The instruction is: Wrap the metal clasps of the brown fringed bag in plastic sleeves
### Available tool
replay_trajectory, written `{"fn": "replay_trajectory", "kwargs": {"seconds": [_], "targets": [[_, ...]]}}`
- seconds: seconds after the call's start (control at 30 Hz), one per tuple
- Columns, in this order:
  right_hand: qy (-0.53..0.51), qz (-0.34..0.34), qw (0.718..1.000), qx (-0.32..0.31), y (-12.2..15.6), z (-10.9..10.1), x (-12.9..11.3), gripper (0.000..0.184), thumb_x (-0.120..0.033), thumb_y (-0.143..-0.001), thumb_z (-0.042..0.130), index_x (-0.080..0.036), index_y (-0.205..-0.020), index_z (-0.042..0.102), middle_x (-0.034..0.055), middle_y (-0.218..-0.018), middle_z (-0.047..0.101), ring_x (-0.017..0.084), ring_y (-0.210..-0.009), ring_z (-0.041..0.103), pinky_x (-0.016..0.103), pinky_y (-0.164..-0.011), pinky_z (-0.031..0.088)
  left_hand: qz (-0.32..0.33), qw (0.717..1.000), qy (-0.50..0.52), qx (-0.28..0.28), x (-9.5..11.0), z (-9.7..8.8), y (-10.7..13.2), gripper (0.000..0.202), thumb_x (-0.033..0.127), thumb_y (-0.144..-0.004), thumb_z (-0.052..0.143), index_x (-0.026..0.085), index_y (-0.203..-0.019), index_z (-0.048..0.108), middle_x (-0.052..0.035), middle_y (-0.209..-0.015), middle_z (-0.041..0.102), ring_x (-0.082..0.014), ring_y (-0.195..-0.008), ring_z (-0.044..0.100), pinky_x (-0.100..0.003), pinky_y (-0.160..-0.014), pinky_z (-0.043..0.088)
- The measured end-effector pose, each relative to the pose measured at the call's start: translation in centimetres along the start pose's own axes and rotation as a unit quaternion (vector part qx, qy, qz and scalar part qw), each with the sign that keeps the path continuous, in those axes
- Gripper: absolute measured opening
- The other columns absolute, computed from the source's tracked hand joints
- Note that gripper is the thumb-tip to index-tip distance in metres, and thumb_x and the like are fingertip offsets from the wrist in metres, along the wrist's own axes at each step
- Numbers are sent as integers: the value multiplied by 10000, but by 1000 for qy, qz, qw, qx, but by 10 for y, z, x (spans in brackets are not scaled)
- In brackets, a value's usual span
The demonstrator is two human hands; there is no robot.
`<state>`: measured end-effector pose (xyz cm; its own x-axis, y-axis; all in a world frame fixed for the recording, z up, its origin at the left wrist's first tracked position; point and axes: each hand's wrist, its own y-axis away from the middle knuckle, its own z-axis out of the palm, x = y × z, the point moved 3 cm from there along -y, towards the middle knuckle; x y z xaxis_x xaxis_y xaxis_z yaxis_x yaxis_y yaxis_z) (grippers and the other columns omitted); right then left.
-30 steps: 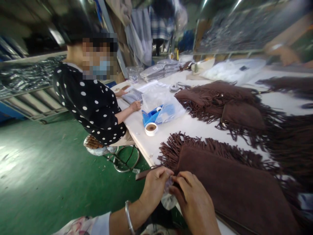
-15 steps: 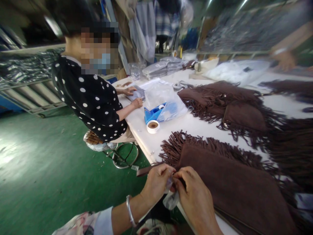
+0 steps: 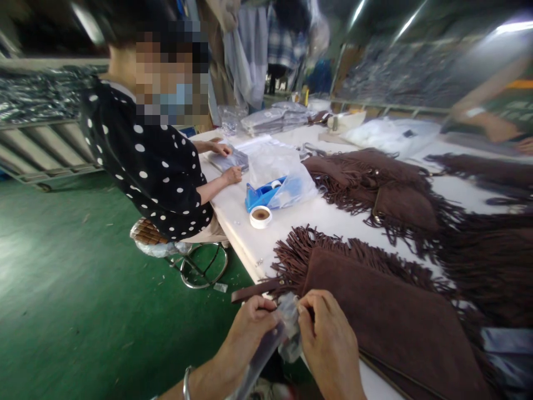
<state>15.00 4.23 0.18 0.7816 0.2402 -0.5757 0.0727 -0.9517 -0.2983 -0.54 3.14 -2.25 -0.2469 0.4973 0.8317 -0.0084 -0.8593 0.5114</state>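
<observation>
At the table's near edge, my left hand is closed in a pinch on the left side of crumpled clear plastic. A length of this plastic trails down beside my left wrist. My right hand, fingers also pinched, holds the other side of the plastic. Close beyond both hands lies a brown fringed suede bag; its strap sticks out past the table edge on the left. My right hand partly covers the bag's lower left corner.
Farther up the white table are a tape dispenser in a plastic bag and a tape roll. More brown fringed bags lie at right. A co-worker sits at left; another person's arm shows far right.
My hands have drawn slightly apart, the left one moving left and down, and more of the crumpled plastic shows between them. The view has shifted a little.
</observation>
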Motion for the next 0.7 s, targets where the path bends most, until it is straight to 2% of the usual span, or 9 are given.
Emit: {"fn": "replay_trajectory", "kwargs": {"seconds": [0.1,0.2,0.37,0.53,0.7], "targets": [[11,1,1000,1,1,0,-1,92,-221,-927,457,-230,-846,500,38,-907,561,225,-859,544,379,-788,404,1,1000,-6,13,-3,-2,-3,397,330,-688,744,156,-948,498,10,-632,645,-166,-540,624,-238,-526,433],[18,3,1000,-10,0,0,-1,96,-217,-925,457,-231,-839,496,36,-897,556,224,-847,542,380,-774,404,48,998,-33,-3,-7,-2,-9,335,286,-707,716,156,-936,509,41,-581,609,-138,-492,597,-212,-496,399],[22,16,999,-23,-1,-1,0,85,-213,-916,470,-232,-835,490,30,-895,549,224,-841,542,375,-747,403,24,997,-70,-31,-11,0,-13,249,265,-698,675,124,-882,584,-7,-611,639,-162,-497,615,-230,-484,417],[33,-12,999,16,2,2,-2,100,-223,-925,444,-232,-835,487,38,-893,551,229,-841,545,375,-753,406,40,992,-112,-33,1,-1,-11,164,213,-719,620,147,-865,589,10,-582,624,-155,-474,610,-207,-451,380],[50,-10,999,5,1,2,-3,115,-241,-937,442,-232,-838,497,50,-895,567,232,-835,562,371,-745,424,46,992,-104,-57,4,-1,-13,104,242,-738,623,161,-775,568,12,-552,615,-144,-449,584,-199,-429,364]]}}
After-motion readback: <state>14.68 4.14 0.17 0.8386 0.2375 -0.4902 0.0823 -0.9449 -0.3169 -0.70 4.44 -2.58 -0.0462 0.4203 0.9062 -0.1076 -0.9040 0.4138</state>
